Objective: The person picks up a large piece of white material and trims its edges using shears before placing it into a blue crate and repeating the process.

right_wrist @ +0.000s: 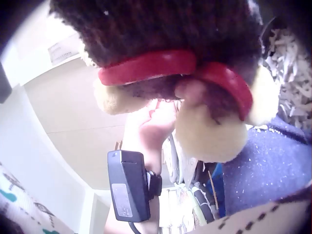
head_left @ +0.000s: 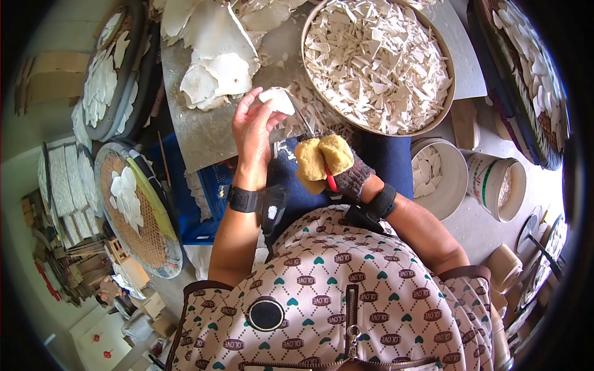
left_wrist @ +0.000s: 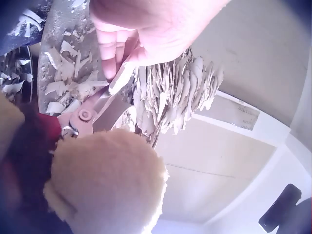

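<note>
My left hand pinches a thin white flat piece between thumb and fingers above the metal work surface; in the left wrist view the piece lies at the shears' blades. My right hand, in a dark knitted glove with yellow foam pads, grips red-handled shears. In the right wrist view the red handles sit around the gloved fingers. The blades point toward the white piece. Whether they touch it in the head view I cannot tell.
A round tray heaped with white fragments is at the upper right. Large white sheets lie at the upper left of the metal surface. Buckets stand at the right, a blue crate and a woven tray at the left.
</note>
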Demonstrator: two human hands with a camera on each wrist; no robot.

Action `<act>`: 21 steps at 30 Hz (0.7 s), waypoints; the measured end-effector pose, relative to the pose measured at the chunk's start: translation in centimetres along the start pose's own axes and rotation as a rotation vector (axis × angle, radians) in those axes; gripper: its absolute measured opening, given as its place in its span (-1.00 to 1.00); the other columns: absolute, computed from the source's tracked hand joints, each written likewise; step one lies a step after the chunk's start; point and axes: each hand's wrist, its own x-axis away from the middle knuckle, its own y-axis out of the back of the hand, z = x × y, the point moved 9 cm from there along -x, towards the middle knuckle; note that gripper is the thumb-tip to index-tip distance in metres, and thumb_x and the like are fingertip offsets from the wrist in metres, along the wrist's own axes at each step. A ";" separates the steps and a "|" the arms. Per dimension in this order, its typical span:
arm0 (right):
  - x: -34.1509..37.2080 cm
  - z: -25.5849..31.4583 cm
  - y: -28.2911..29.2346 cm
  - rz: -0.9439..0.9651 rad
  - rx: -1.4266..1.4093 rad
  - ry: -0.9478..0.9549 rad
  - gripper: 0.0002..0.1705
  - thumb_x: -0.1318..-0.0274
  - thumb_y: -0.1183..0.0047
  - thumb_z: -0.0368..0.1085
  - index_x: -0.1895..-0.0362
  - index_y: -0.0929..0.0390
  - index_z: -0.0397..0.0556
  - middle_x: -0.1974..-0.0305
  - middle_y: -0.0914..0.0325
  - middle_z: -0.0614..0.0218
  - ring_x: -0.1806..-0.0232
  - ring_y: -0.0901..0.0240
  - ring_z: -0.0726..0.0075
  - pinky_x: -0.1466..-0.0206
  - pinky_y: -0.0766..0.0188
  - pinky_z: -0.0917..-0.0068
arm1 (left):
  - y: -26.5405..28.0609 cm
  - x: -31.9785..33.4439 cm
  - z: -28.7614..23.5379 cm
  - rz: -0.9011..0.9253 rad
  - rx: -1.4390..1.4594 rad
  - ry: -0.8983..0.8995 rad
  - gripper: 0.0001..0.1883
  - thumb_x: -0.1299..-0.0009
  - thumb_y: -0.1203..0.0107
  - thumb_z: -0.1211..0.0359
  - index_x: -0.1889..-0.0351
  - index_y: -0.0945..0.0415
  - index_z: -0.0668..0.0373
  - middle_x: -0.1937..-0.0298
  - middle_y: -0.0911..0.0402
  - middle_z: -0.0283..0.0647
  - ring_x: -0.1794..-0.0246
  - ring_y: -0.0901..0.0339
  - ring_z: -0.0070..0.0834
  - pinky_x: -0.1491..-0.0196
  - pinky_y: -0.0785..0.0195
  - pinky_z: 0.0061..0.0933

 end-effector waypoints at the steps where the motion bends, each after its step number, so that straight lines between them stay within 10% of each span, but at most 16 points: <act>1: -0.1 0.0 0.0 -0.007 0.009 0.016 -0.74 -0.16 0.05 -0.25 0.14 -0.49 -0.15 0.21 -0.56 0.27 0.12 -0.48 0.37 0.05 -0.38 0.48 | 0.1 -0.1 -0.2 -0.002 -0.020 -0.010 -0.59 -0.26 -0.07 0.50 -0.08 -0.28 0.32 0.21 -0.58 -0.11 0.34 -0.57 -0.46 0.25 -0.50 -0.48; 4: -0.5 -0.1 0.3 0.014 0.099 0.055 -0.75 -0.09 0.03 -0.27 0.18 -0.51 -0.13 0.26 -0.57 0.24 0.15 -0.49 0.26 0.11 -0.40 0.42 | -0.2 -0.2 -0.7 0.042 -0.128 -0.017 -0.59 -0.27 -0.05 0.51 -0.09 -0.29 0.32 0.20 -0.58 -0.12 0.30 -0.56 -0.48 0.23 -0.49 -0.49; 7: -0.9 0.9 0.4 0.026 0.796 0.247 -0.74 0.08 -0.03 -0.32 0.21 -0.52 -0.07 0.29 -0.56 0.19 0.18 -0.47 0.11 0.15 -0.40 0.30 | -1.6 0.4 -0.6 0.189 -0.277 0.037 -0.57 -0.30 -0.02 0.50 -0.14 -0.27 0.29 0.17 -0.57 -0.14 0.23 -0.55 -0.49 0.18 -0.47 -0.49; 15: -1.0 3.0 -0.2 -0.004 0.853 0.415 -0.78 0.18 -0.06 -0.36 0.32 -0.51 -0.09 0.39 -0.54 0.11 0.30 -0.46 -0.02 0.27 -0.39 0.24 | -0.7 1.4 -0.5 -0.044 -0.220 -0.037 -0.68 -0.30 -0.04 0.46 -0.03 -0.43 0.29 0.23 -0.58 -0.24 0.29 -0.52 -0.60 0.23 -0.40 -0.60; 19: -0.9 3.9 -0.5 -0.001 0.485 0.239 -0.86 0.00 0.02 -0.32 0.35 -0.50 -0.11 0.40 -0.54 0.12 0.32 -0.47 0.03 0.28 -0.39 0.28 | -0.4 0.5 0.5 0.051 -0.229 0.042 -0.69 -0.30 0.00 0.47 0.00 -0.43 0.37 0.24 -0.59 -0.16 0.36 -0.55 -0.51 0.31 -0.46 -0.54; 21: -0.5 3.3 -0.4 0.008 0.742 0.309 -0.80 -0.13 0.10 -0.29 0.31 -0.52 -0.13 0.37 -0.55 0.13 0.31 -0.50 0.12 0.25 -0.40 0.33 | -0.2 0.1 0.7 0.075 -0.203 0.061 -0.69 -0.26 -0.05 0.48 0.04 -0.45 0.39 0.29 -0.60 -0.16 0.42 -0.55 -0.52 0.35 -0.46 -0.57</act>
